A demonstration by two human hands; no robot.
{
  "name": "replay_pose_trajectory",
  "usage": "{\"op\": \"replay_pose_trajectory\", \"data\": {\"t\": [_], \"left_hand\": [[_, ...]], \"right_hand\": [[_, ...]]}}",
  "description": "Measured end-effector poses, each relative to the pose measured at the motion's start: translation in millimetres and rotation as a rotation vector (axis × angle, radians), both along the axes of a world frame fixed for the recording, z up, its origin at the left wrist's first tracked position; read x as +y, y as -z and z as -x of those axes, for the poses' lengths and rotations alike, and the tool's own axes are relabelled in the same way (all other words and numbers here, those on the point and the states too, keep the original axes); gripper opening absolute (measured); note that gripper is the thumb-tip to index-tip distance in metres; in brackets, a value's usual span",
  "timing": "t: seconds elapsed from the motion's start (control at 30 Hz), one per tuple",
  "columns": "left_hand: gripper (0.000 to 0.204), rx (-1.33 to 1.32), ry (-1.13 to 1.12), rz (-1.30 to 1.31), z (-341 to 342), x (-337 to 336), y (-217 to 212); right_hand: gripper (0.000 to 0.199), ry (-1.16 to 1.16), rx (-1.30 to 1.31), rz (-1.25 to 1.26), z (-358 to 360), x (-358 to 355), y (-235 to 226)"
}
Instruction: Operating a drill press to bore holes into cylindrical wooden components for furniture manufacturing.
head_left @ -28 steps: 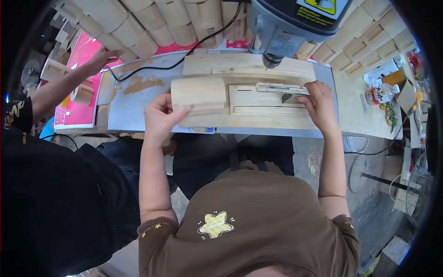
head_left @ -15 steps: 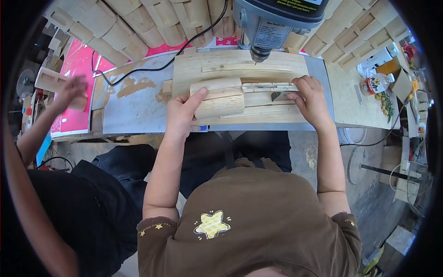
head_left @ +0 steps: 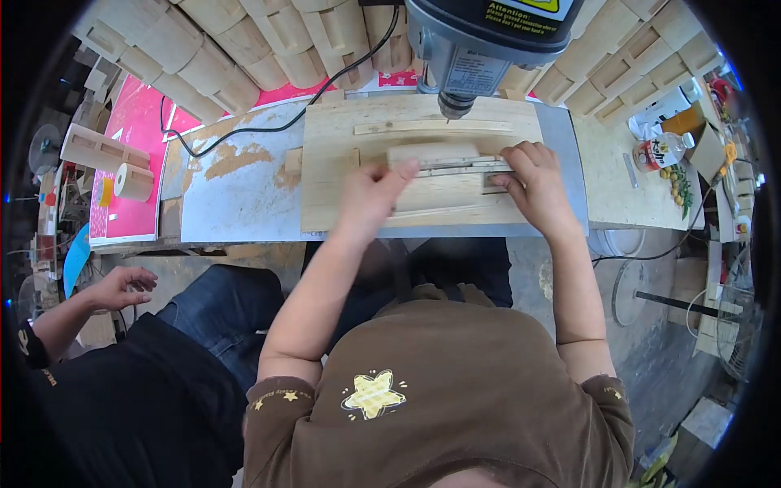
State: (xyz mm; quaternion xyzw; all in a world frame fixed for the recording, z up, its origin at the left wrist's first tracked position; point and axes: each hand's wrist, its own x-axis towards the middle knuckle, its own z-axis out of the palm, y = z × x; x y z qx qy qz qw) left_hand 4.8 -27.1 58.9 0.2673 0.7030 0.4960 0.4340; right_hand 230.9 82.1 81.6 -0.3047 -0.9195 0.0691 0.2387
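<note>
A pale, rounded wooden block (head_left: 439,193), blurred by motion, lies on a wide wooden board (head_left: 325,207) under the drill press. My left hand (head_left: 373,197), also smeared, grips its left end with the thumb on top. My right hand (head_left: 533,187) pinches the right end of a thin, light strip (head_left: 464,168) that runs along the top of the block. Whether the strip sits in a groove or on the surface is hard to make out. Above the board hangs the drill chuck (head_left: 455,106), with a thin bit pointing down, apart from the block.
Wooden strips (head_left: 431,128) are fixed on the board. Stacked wooden pieces (head_left: 195,69) line the back, and a black cable (head_left: 268,128) crosses behind. A bottle (head_left: 663,150) stands at right. On the left, a co-worker's hand (head_left: 122,287) hovers beside the table.
The block has slid right along the board with my left hand, so it now covers more of the strip. The co-worker's hand has dropped away from the wooden cylinders at left.
</note>
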Motion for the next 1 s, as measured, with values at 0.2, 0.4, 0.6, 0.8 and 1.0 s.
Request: {"op": "replay_pose_trajectory", "data": {"t": [0.2,0.4,0.6,0.8,1.0], "left_hand": [[0.039,-0.211,0.071,-0.420,-3,-6,17],[0.062,0.565,0.234,-0.546,-18,-20,41],[0.066,0.905,0.100,-0.509,-4,9,56],[0.057,0.982,0.181,-0.338,31,9,57],[0.055,0.897,0.226,-0.441,43,11,67]], "right_hand": [[0.037,0.030,0.041,-0.040,-6,2,4],[0.039,0.081,0.061,-0.042,-5,8,6],[0.041,0.157,0.037,-0.010,14,33,11],[0.042,0.130,0.059,-0.016,33,24,13],[0.036,0.069,0.581,0.213,18,36,-18]]}}
